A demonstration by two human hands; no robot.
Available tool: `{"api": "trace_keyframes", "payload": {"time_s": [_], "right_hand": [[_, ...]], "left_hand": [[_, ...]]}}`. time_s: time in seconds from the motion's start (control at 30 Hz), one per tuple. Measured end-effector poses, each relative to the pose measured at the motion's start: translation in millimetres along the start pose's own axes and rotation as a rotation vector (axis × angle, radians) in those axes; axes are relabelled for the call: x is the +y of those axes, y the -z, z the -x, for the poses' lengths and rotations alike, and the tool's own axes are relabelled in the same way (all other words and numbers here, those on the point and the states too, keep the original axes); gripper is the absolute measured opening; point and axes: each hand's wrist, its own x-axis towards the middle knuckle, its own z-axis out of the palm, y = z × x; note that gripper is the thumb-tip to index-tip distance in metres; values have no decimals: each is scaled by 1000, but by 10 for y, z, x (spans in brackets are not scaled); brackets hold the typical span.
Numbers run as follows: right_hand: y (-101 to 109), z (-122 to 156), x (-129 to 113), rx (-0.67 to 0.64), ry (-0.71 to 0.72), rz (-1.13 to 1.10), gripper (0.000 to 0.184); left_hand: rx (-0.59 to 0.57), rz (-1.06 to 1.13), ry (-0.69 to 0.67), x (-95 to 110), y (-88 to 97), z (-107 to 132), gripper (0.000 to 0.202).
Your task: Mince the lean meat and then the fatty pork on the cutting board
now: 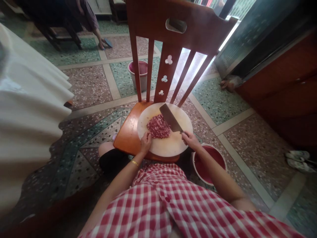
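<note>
A round pale chopping board (170,147) lies on the seat of a wooden chair (127,134). A heap of minced red meat (158,126) sits in the board's middle. My right hand (190,138) is closed round the handle of a cleaver (170,118), whose blade is raised just right of the meat. My left hand (146,142) rests on the board's near left part with fingers curled, touching the edge of the meat heap. A gold bangle is on my left wrist.
A red bucket (209,163) stands on the floor by my right forearm. A pink-rimmed bucket (138,74) sits behind the chair back. White cloth (27,109) hangs at the left. Sandals (298,158) lie at the right. Another person's legs (95,24) show far back.
</note>
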Motion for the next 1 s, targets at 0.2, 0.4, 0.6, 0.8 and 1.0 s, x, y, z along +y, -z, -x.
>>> {"api": "trace_keyframes", "payload": {"time_s": [0.2,0.4,0.6,0.8,1.0], "right_hand": [[320,-449,100,9,-159,46,29],[293,-893,105,-190,-215,152,36],[54,-1322,-275,-340,-54,338,41],[39,-844,-459,-277,373,827,34],[39,13,-54,-134,510,1168,35]], "left_hand": [[5,-2,4,27,-1,-3,22],[1,3,3,25,-1,5,22],[31,35,60,15,4,-3,22],[36,132,115,-9,71,131,25],[25,123,89,10,65,257,24]]}}
